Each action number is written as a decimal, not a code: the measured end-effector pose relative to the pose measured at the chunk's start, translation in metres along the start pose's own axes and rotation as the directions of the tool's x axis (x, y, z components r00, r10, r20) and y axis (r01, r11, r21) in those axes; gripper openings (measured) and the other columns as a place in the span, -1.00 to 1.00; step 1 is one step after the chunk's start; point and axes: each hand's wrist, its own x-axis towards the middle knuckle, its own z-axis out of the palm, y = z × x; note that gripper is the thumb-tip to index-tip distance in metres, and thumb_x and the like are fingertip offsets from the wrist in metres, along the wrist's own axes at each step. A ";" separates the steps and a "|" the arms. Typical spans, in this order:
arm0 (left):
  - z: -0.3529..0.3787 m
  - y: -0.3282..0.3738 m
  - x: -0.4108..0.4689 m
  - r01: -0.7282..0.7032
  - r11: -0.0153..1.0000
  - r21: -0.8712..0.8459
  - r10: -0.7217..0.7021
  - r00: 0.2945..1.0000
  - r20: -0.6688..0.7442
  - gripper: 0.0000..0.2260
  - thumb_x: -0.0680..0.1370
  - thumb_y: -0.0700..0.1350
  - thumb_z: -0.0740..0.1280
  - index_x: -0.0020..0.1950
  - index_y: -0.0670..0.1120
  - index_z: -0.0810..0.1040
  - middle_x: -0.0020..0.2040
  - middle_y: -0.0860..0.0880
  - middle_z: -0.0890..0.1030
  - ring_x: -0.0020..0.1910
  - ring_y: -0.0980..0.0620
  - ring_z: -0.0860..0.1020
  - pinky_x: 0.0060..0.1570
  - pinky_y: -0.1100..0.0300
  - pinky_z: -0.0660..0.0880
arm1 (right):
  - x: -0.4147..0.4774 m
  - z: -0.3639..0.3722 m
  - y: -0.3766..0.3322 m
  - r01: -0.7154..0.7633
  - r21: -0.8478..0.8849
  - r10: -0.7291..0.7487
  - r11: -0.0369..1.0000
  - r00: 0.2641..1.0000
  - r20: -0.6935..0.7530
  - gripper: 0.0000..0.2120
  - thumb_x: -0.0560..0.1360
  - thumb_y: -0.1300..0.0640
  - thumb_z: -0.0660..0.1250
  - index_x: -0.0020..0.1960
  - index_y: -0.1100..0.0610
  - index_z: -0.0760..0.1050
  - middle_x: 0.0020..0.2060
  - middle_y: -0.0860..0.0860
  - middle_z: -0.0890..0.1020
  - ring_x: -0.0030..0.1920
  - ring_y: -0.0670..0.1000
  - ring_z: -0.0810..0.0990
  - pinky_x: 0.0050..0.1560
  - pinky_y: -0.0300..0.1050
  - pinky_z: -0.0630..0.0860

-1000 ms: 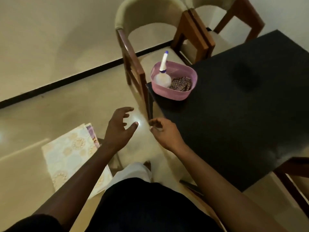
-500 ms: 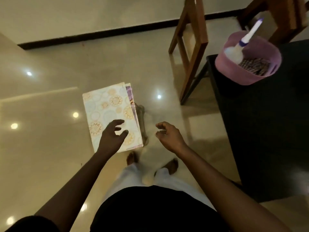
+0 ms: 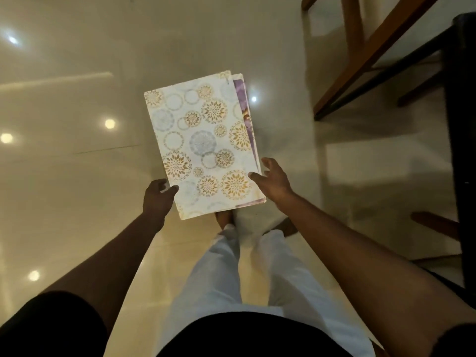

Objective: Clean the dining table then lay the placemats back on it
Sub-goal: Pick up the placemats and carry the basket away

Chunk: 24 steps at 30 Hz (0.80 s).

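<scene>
The stack of patterned placemats (image 3: pixel 203 145) lies low over the glossy floor (image 3: pixel 77 176), apart from the dark dining table (image 3: pixel 463 124), probably parked there to free the tabletop for wiping. The left hand (image 3: pixel 158 195) and right hand (image 3: pixel 274 177) flank its near end, apart, apparently for a two-sided lift. The left thumb is on the edge, grip unclear; the right fingers are spread.

Glossy cream floor tiles (image 3: pixel 77 176) carry several round bright reflections (image 3: pixel 110 123) and thin grout lines. A brown wooden chair frame (image 3: pixel 360 60) stands upper right, beside the dark bench (image 3: pixel 463 124) at the right edge.
</scene>
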 end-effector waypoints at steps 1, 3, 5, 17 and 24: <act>0.000 -0.007 0.013 0.059 0.998 -0.024 -0.059 0.998 -0.007 -0.49 0.56 -0.02 0.51 0.48 -0.05 0.49 0.43 -0.20 0.54 0.37 -0.25 0.55 0.34 -0.21 0.52 | 0.010 0.007 0.002 -0.011 -0.009 0.011 1.000 1.000 -0.001 -0.29 0.54 -0.06 0.49 0.58 0.06 0.29 0.54 0.06 0.41 0.49 0.11 0.43 0.44 0.07 0.42; 0.004 -0.016 0.031 0.148 0.987 -0.064 -0.148 0.989 -0.005 -0.45 0.59 -0.06 0.49 0.55 -0.02 0.43 0.46 -0.23 0.51 0.39 -0.21 0.53 0.37 -0.15 0.50 | 0.029 0.019 0.009 -0.026 -0.031 0.026 0.999 1.000 0.000 -0.27 0.54 -0.06 0.50 0.60 0.04 0.26 0.56 0.06 0.38 0.50 0.11 0.40 0.45 0.05 0.40; 0.010 -0.022 0.040 0.214 0.971 -0.104 -0.208 0.976 0.065 -0.43 0.65 -0.09 0.41 0.64 -0.01 0.31 0.42 -0.13 0.51 0.28 -0.12 0.54 0.29 -0.04 0.51 | 0.043 0.026 0.016 -0.040 -0.031 0.040 0.999 0.999 0.005 -0.21 0.52 -0.05 0.52 0.63 0.03 0.21 0.58 0.04 0.35 0.52 0.11 0.38 0.46 0.05 0.39; 0.009 -0.024 0.042 0.220 0.966 -0.140 -0.191 0.962 0.192 -0.69 0.47 -0.15 0.45 0.21 -0.05 0.63 0.26 -0.29 0.65 0.03 -0.16 0.61 0.01 -0.06 0.51 | 0.063 0.029 0.021 -0.167 0.056 0.167 0.984 0.986 0.007 -0.47 0.60 0.11 0.41 0.53 0.07 0.37 0.38 0.09 0.58 0.24 0.13 0.62 0.23 0.05 0.59; -0.026 0.023 -0.020 -0.118 0.980 -0.159 0.136 0.985 0.105 -0.66 0.54 -0.38 0.36 0.09 0.03 0.72 -0.02 -0.11 0.75 -0.08 -0.14 0.68 0.00 0.00 0.61 | 0.013 -0.003 -0.005 -0.006 0.164 0.006 0.986 1.000 -0.002 -0.56 0.54 0.38 0.36 0.38 0.10 0.57 0.13 0.07 0.71 0.06 0.05 0.71 0.06 -0.03 0.67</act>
